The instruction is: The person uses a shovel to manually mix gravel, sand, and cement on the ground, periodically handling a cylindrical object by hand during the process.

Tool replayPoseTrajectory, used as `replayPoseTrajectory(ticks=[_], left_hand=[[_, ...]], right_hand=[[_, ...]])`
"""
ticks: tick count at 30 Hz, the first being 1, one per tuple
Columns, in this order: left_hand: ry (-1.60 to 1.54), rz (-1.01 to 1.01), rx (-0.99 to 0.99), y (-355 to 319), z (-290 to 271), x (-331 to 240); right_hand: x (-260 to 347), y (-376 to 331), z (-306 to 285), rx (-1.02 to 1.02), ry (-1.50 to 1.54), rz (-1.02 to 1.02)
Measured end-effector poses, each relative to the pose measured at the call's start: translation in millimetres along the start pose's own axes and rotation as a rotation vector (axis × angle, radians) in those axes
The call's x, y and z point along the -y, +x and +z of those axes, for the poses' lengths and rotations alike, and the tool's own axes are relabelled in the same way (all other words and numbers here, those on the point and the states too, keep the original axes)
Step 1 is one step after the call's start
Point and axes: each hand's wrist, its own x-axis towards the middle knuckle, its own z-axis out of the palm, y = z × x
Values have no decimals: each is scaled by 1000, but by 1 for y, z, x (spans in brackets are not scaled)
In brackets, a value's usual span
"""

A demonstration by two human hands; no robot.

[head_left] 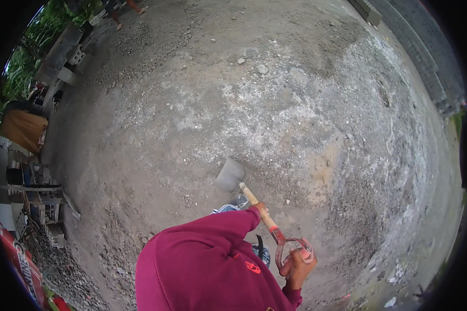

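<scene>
A shovel [250, 195] slants across the space in front of my body, its flat grey blade [230, 175] down at the gravelly ground and pointing away to the left. My left hand [261, 208] is closed round the wooden shaft, partly hidden by my maroon sleeve [213, 230]. At the upper end, the fingers of my right hand [298, 267] wrap the red D-shaped handle [291, 241]. Very little material, if any, shows on the blade. Part of a shoe and trouser leg appears beside the shaft.
Grey ground [155, 129] with whitish patches and loose stones spreads all around. Grey blocks [425, 46] are stacked along the upper right. At the left stand a brown cover [23, 129] and wooden clutter [44, 194]. Another person's legs [114, 14] show at the far upper left.
</scene>
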Motion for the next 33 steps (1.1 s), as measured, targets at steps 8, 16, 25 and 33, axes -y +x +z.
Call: replayPoseTrajectory(ticks=[8, 16, 25, 33], left_hand=[[836, -286, 300, -65, 66, 253], [1266, -266, 317, -54, 19, 508], [1492, -196, 117, 57, -31, 696], [1352, -191, 123, 64, 80, 715]], right_hand=[[-95, -158, -166, -868, 651, 120], [-321, -258, -275, -1196, 1406, 270], [-510, -268, -415, -1200, 1600, 346], [-504, -133, -479, -1116, 1800, 240]])
